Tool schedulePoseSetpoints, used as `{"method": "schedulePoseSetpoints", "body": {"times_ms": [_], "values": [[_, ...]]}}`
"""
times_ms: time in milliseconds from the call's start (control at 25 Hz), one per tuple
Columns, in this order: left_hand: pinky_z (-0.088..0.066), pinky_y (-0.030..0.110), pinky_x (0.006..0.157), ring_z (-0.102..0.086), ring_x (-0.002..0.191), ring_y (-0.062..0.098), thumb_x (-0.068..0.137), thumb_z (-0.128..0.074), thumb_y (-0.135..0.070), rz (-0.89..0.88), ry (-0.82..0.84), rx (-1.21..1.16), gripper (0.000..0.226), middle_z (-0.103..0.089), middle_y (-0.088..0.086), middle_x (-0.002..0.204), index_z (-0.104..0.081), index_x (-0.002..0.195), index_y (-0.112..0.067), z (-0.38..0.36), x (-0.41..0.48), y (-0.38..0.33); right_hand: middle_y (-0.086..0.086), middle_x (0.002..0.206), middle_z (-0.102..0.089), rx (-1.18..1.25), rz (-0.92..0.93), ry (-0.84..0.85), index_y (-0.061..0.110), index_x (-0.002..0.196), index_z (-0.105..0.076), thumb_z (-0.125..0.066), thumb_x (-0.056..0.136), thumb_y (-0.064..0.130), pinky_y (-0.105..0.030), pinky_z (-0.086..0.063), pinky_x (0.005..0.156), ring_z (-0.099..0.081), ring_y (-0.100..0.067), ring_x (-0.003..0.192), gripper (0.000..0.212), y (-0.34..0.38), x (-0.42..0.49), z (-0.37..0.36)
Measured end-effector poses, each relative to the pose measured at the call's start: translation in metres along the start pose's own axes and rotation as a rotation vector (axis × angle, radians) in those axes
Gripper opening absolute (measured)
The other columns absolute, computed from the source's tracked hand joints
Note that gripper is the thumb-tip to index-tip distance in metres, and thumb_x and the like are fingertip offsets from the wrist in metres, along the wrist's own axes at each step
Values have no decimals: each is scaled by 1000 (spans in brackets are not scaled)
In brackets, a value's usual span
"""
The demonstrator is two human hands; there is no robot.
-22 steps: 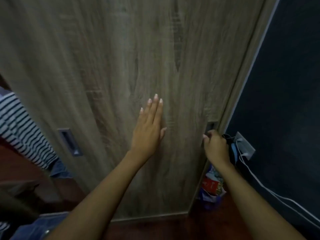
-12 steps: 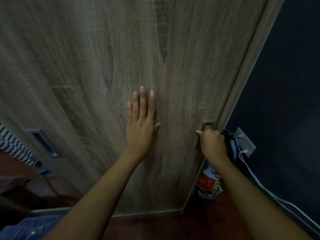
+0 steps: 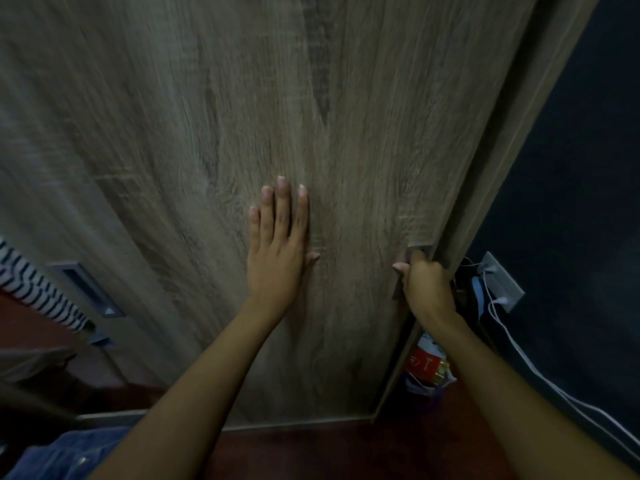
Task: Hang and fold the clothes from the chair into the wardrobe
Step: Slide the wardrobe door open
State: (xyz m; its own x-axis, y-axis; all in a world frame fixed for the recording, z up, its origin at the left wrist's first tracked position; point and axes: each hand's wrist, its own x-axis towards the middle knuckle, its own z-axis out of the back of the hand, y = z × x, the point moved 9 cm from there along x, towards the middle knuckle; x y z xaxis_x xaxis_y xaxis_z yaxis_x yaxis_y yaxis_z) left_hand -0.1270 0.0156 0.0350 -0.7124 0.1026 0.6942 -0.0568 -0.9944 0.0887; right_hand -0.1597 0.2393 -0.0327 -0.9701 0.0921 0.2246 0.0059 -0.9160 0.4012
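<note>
Wood-grain wardrobe door (image 3: 346,116) fills most of the view, running up past the fingertips and out to both sides of them. To the right of the right-hand fingers, beyond the door's edge, a dark wall (image 3: 571,202). Dark red floor (image 3: 346,452) lies below both wrists. The left hand (image 3: 280,258) lies flat on the door panel, fingers (image 3: 282,216) straight and close together, thumb out sideways, gripping nothing. The right hand (image 3: 427,285) is curled, its fingers hooked into the recessed handle (image 3: 419,250) at the door's right edge. Low left, under the left forearm, some blue denim (image 3: 69,452). Well left of the left fingers a striped garment (image 3: 34,289) shows past the wood, beside a second recessed handle (image 3: 86,289). Just right of the right knuckles is a wall socket (image 3: 502,282), with a white cable (image 3: 519,351) plugged in and trailing down. Below the right wrist, at the door's foot, sits a red packet (image 3: 424,367).
</note>
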Motion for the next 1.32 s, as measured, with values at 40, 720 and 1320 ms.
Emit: {"method": "schedulePoseSetpoints", "body": {"times_ms": [40,720,1320], "values": [[2,46,119,8,144,34,71,-69,-47,7,3,6,113,2,18,156,3,150,-12,0,-1,7,-18,102,-68,-2,19,-4,-3,106,-56,-51,96,21,-36,-50,68,-64,-31,89,27,6,-1,-2],[-8,51,118,10,146,32,73,-75,-39,400,108,2,118,14,19,157,8,150,-7,26,-46,177,-11,84,-64,243,584,-306,5,95,-62,-47,94,24,-33,-54,61,-62,-24,74,24,184,-49,-17],[-15,55,113,13,144,35,69,-77,-44,374,158,28,122,19,15,156,11,150,-20,51,-47,255,3,159,-1,735,643,230,30,144,10,-42,99,17,8,-10,98,-16,-7,140,70,321,-73,-71]]}}
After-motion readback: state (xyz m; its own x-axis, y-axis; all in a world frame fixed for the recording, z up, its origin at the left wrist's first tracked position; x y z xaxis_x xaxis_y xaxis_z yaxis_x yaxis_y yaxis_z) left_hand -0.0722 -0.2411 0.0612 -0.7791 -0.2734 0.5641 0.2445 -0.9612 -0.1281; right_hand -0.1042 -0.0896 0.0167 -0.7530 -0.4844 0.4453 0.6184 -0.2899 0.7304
